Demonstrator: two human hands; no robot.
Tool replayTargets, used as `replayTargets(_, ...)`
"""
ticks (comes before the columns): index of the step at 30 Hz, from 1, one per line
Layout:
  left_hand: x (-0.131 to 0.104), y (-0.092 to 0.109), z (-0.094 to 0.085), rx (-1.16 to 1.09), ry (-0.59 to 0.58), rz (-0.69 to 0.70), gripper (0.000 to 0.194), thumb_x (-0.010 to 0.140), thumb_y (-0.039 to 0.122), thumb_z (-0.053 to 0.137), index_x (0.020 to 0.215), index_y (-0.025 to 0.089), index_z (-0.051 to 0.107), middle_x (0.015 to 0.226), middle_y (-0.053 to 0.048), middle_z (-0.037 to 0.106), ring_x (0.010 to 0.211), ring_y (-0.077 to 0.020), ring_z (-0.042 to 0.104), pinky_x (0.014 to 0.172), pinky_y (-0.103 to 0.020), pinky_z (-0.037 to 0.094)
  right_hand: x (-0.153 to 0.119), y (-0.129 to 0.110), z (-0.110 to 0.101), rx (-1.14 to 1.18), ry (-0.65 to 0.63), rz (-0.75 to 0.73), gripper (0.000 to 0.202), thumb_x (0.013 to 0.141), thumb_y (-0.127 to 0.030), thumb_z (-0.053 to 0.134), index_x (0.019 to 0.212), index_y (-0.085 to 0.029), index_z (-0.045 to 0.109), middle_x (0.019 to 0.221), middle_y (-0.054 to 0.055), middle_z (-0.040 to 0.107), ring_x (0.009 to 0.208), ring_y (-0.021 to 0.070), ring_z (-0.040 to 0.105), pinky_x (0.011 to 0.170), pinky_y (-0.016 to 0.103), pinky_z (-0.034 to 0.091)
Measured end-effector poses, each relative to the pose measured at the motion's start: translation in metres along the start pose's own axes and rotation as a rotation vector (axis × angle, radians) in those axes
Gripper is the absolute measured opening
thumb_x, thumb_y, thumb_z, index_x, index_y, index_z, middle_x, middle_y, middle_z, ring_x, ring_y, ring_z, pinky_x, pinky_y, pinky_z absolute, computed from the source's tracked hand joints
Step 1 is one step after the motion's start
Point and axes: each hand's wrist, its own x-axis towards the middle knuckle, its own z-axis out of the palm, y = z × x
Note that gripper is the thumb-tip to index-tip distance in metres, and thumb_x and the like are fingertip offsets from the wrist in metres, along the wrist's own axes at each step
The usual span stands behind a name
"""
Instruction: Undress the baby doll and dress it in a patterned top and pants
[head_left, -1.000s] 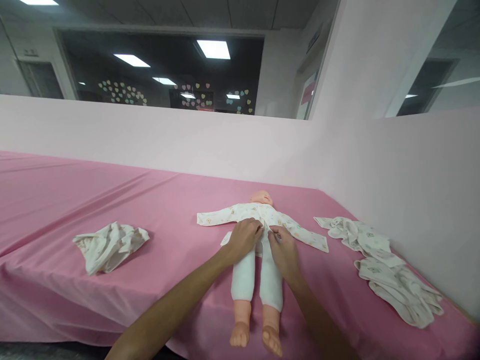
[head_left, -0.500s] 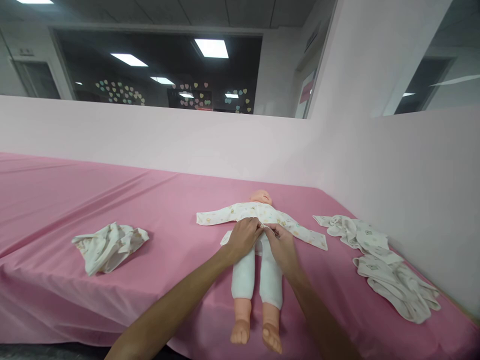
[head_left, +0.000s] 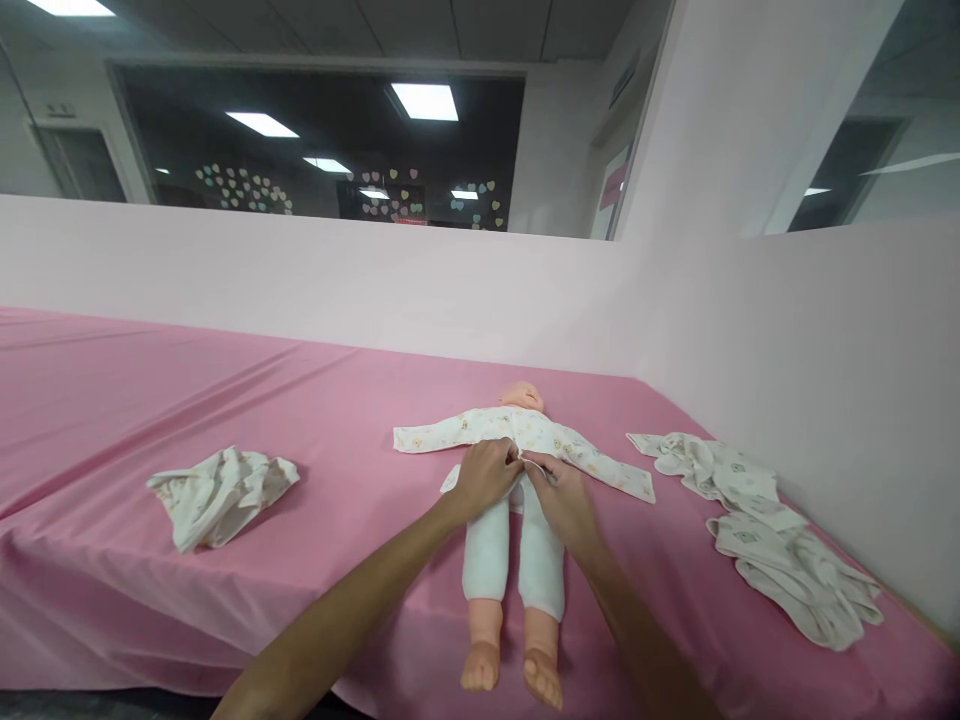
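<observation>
A baby doll (head_left: 486, 550) lies on its back, head away from me and bare feet towards me. It wears a white printed baby shirt (head_left: 525, 428), both sleeves stretched out to the sides. Over the doll's belly, my left hand (head_left: 487, 478) pinches the shirt's front edge with its fingers closed. Close beside it, my right hand (head_left: 562, 495) grips the same edge between thumb and fingers. The fingertips nearly meet; whatever small fastening may lie between them is hidden.
A pink sheet (head_left: 337, 420) covers the padded surface. One crumpled white printed garment (head_left: 225, 498) lies at the left. More white baby clothes (head_left: 780, 560) lie along the right wall. A pale wall (head_left: 337, 280) with windows rises behind.
My right hand's fingers have shifted slightly at the shirt's edge, and the thumb and fingers have a changed grip. My left hand stays nearly in place; the doll has not moved.
</observation>
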Motion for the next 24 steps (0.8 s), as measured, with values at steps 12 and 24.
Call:
replayTargets(12, 0.005, -0.009, -0.02, -0.531, -0.281, -0.114, 0.021, 0.078, 0.03, 0.046, 0.064, 0.014, 0.047, 0.06, 0.003, 0.044, 0.056, -0.0063, 0.035, 0.054, -0.022, 0.027, -0.01, 0.0, 0.01, -0.215, -0.009, -0.253, 0.035, 0.093, -0.03, 0.044, 0.115, -0.023, 0.07, 0.126, 0.005, 0.061, 0.12, 0.0212, 0.055, 0.105, 0.042, 0.043)
replayTargets(24, 0.008, -0.008, -0.014, -0.524, -0.199, -0.136, 0.021, 0.082, 0.031, 0.046, 0.071, 0.013, 0.049, 0.065, 0.003, 0.051, 0.057, -0.0058, 0.04, 0.056, -0.021, 0.031, -0.014, 0.002, 0.014, -0.218, 0.022, -0.171, 0.051, 0.092, -0.032, 0.039, 0.137, -0.013, 0.053, 0.136, 0.008, 0.053, 0.13, 0.0219, 0.044, 0.114, 0.043, 0.032)
